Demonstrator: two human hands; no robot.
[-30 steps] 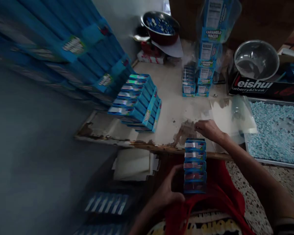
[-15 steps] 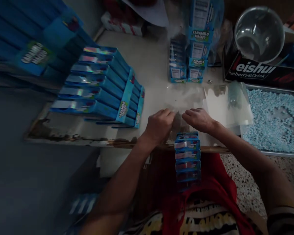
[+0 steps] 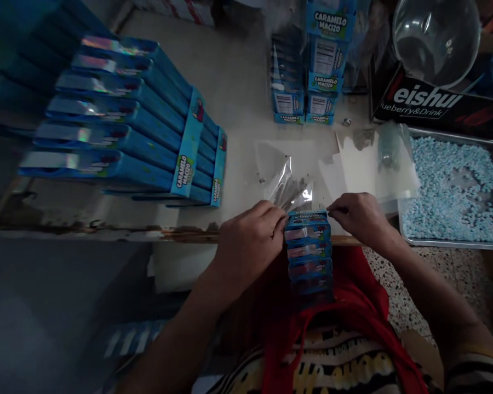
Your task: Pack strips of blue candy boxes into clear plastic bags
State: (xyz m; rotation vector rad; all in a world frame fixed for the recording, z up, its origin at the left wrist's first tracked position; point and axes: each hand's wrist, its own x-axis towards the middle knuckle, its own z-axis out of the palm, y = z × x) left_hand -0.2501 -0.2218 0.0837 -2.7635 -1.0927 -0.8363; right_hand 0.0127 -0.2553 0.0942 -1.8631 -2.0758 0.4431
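A narrow row of glossy blue printed cardboard cartons (image 3: 310, 251) is positioned between the hands, its far end at the edge of the worn off-white tabletop (image 3: 240, 76), its near end before the red fabric apron (image 3: 355, 279). A thin sheet of clear, shiny plastic film (image 3: 285, 183) is spread on the tabletop just beyond that far end. The bare left hand (image 3: 250, 235) is bent inward, thumb and fingers brought together at the row's far left corner; the bare right hand (image 3: 359, 219) is likewise pinched at the far right corner. The film's near edge appears to be gripped by both, though in the dim light its outline cannot be confirmed. The film is judged light, limp, slippery and easily torn; it is best taken at two separated edge points. The cartons are judged modest in weight, fairly stiff but easily dented; they are best supported low along both long sides.
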